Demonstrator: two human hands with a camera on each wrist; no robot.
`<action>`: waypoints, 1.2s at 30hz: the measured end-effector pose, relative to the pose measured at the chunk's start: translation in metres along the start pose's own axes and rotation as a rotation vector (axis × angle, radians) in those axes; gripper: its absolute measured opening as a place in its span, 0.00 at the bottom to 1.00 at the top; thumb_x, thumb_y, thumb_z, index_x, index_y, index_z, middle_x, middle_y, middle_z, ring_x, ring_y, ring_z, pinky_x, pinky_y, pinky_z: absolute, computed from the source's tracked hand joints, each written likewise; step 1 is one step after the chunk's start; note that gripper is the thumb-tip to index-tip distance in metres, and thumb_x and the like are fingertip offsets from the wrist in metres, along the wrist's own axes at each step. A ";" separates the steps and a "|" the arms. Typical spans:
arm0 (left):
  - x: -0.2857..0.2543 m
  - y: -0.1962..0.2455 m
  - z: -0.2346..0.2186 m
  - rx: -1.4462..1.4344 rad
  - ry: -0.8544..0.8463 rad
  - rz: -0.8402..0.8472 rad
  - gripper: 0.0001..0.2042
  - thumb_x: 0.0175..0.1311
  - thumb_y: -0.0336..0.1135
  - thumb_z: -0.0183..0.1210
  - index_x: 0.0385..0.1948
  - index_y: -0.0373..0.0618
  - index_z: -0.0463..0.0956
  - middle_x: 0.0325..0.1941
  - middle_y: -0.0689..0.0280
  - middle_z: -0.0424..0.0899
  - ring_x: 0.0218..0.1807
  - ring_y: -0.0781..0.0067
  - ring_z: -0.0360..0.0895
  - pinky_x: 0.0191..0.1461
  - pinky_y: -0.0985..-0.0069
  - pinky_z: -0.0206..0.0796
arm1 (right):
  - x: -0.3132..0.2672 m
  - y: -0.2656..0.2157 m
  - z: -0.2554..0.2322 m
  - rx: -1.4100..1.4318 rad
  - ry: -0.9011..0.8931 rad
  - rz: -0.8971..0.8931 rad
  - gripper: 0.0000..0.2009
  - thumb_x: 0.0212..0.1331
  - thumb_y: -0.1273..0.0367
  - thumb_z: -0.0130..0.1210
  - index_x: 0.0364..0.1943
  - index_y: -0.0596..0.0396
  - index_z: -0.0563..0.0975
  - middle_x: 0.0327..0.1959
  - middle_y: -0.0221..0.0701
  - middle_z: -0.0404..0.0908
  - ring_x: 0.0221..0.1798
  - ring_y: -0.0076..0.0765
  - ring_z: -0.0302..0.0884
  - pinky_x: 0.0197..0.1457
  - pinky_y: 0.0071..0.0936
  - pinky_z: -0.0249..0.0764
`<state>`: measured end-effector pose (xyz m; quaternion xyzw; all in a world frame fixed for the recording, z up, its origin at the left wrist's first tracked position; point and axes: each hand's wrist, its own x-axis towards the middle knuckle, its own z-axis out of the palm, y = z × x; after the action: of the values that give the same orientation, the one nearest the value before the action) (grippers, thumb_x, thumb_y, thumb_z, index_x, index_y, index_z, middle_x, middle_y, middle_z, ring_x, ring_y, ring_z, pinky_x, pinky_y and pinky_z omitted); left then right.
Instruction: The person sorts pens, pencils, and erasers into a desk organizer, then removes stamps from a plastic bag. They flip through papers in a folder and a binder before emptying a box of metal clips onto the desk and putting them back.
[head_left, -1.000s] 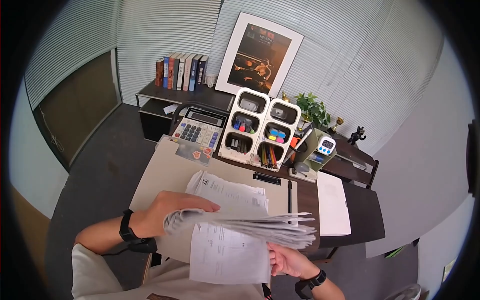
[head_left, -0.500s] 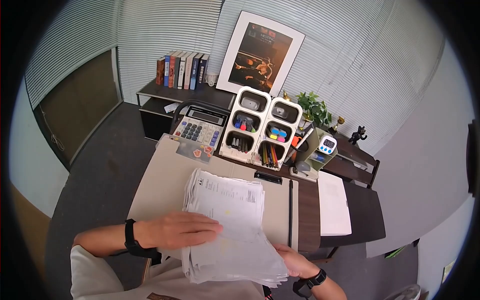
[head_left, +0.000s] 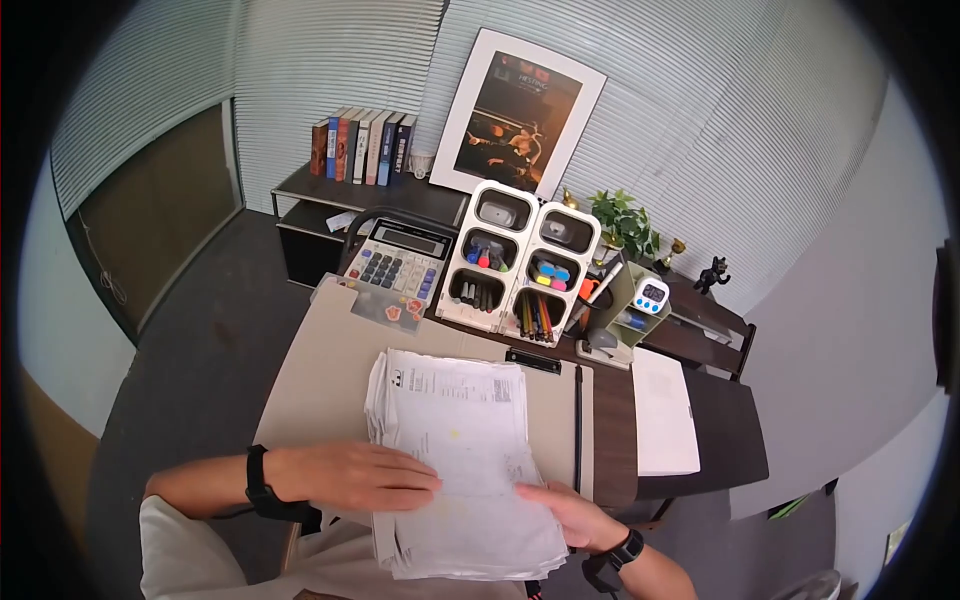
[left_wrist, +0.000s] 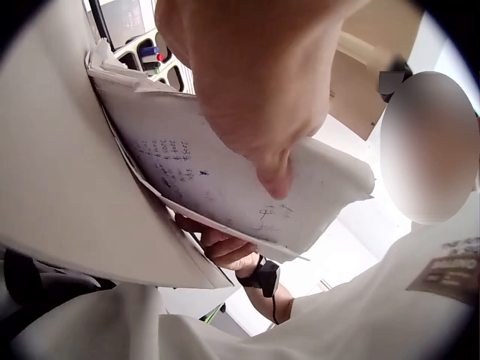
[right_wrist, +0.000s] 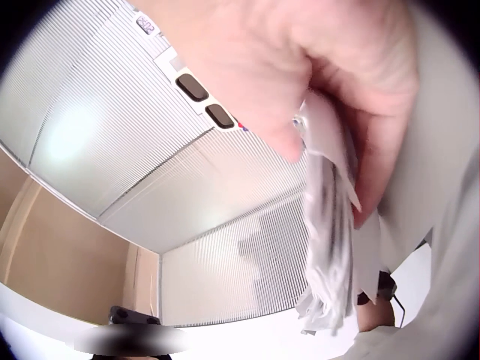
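A thick, ruffled stack of printed papers [head_left: 470,420] lies over the beige desk mat [head_left: 315,385], its near end reaching past the mat toward my body. My left hand [head_left: 360,478] rests across the left side of the top sheet, fingers straight. Handwriting shows on the paper [left_wrist: 217,169] in the left wrist view, with the left thumb [left_wrist: 276,180] against it. At the stack's right edge, my right hand [head_left: 575,515] holds the papers, thumb on top and fingers [right_wrist: 375,161] underneath. The right wrist view shows the layered edges of the sheets [right_wrist: 330,247] between them.
A black clip [head_left: 533,361] and a black pen [head_left: 578,425] lie beyond and right of the papers. Behind stand a calculator [head_left: 395,270], a white organizer [head_left: 485,290] with markers and pencils, and a stapler [head_left: 603,352]. A white box [head_left: 665,420] sits at right.
The upper sheets, lifted and bent up a second ago, have come down flat onto the stack. My right thumb has moved onto the top sheet; my left hand has shifted slightly nearer my body.
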<state>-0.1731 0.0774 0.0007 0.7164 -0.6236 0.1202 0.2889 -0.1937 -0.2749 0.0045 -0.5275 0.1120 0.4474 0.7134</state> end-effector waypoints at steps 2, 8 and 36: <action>0.000 -0.002 -0.002 -0.050 -0.034 -0.013 0.17 0.67 0.22 0.62 0.57 0.42 0.78 0.64 0.57 0.81 0.65 0.53 0.80 0.69 0.61 0.75 | 0.002 0.000 0.002 -0.093 -0.022 -0.030 0.29 0.75 0.62 0.57 0.74 0.63 0.65 0.68 0.39 0.77 0.65 0.34 0.79 0.69 0.33 0.75; -0.011 0.013 -0.004 -0.036 0.148 -0.629 0.37 0.66 0.29 0.67 0.75 0.45 0.57 0.82 0.52 0.54 0.82 0.52 0.56 0.82 0.52 0.52 | -0.016 -0.005 0.018 -0.140 0.054 -0.044 0.29 0.72 0.69 0.60 0.73 0.62 0.66 0.65 0.38 0.78 0.63 0.31 0.79 0.66 0.30 0.78; 0.063 -0.008 -0.056 -0.869 0.861 -0.741 0.19 0.73 0.27 0.62 0.63 0.36 0.74 0.56 0.63 0.86 0.54 0.76 0.83 0.56 0.74 0.77 | 0.016 -0.042 0.047 -0.715 0.235 -1.000 0.11 0.74 0.71 0.58 0.52 0.65 0.82 0.41 0.33 0.88 0.45 0.25 0.81 0.53 0.29 0.77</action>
<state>-0.1423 0.0571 0.0769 0.5901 -0.1615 0.0270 0.7905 -0.1673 -0.2284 0.0416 -0.7679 -0.2272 0.0081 0.5989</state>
